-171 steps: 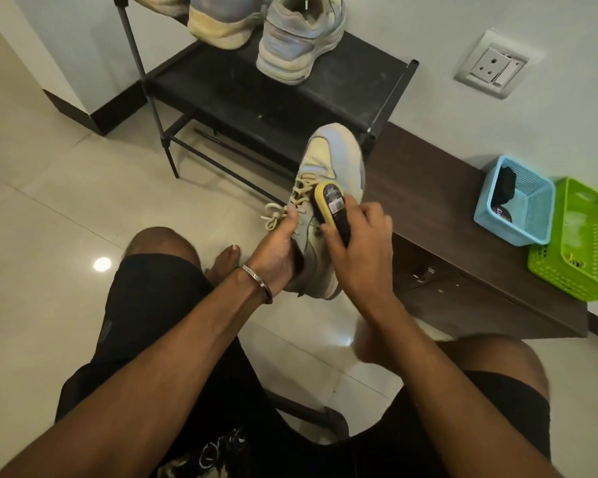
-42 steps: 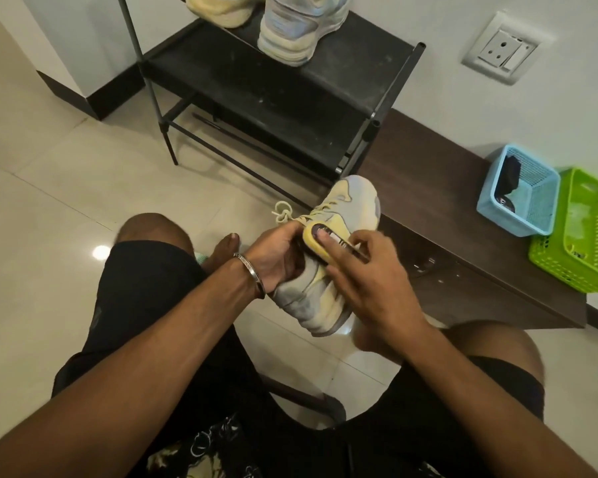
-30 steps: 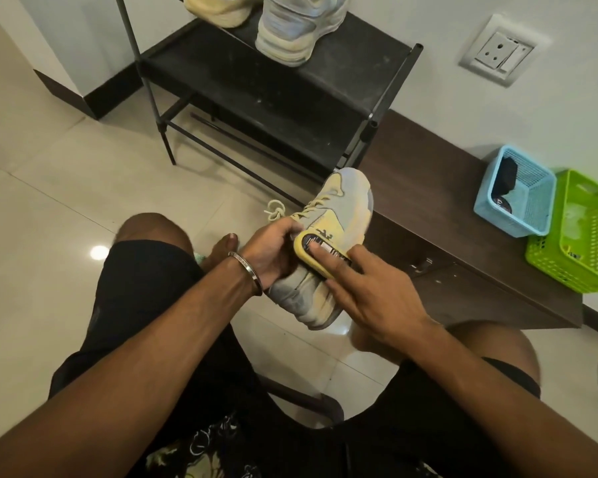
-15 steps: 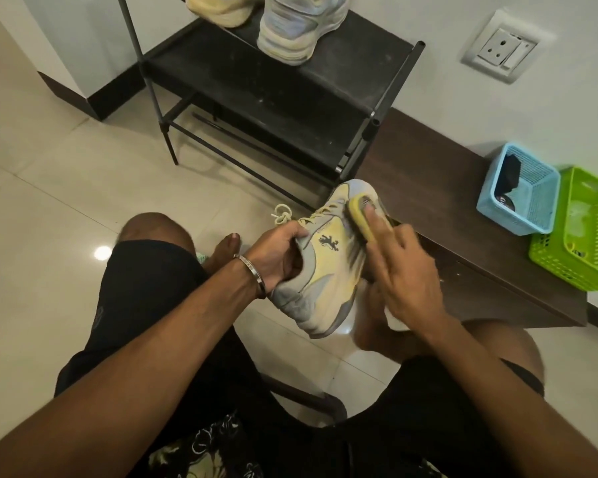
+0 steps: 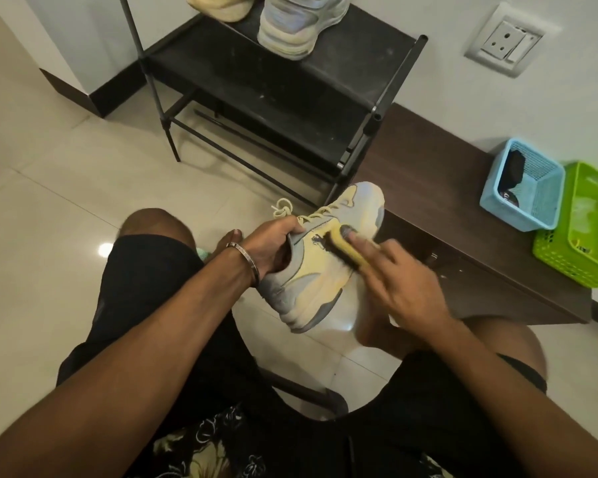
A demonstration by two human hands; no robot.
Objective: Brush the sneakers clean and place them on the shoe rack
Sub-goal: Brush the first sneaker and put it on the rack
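Tiled floor [image 5: 49, 208], black shoe rack [image 5: 290, 74] by wall. Left hand [image 5: 270, 243] clamped on sneaker [image 5: 325, 270] collar; right hand [image 5: 397, 281] presses yellow brush [image 5: 342, 246] against its side.

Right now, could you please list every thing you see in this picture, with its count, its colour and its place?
sneaker in the hands: 1, pale yellow and grey, held over the floor
brush: 1, yellow with dark bristles, pressed on the sneaker's side
shoes on the rack: 2 partly in view, pale grey and cream, top shelf
shoe rack: 1, black, against the wall
bench: 1, dark brown, right of the rack
blue basket: 1, light blue, on the bench, dark items inside
green basket: 1, bright green, beside the blue one
wall socket: 1, white, on the wall
left hand: grips the sneaker's collar, metal bracelet on the wrist
right hand: holds the brush
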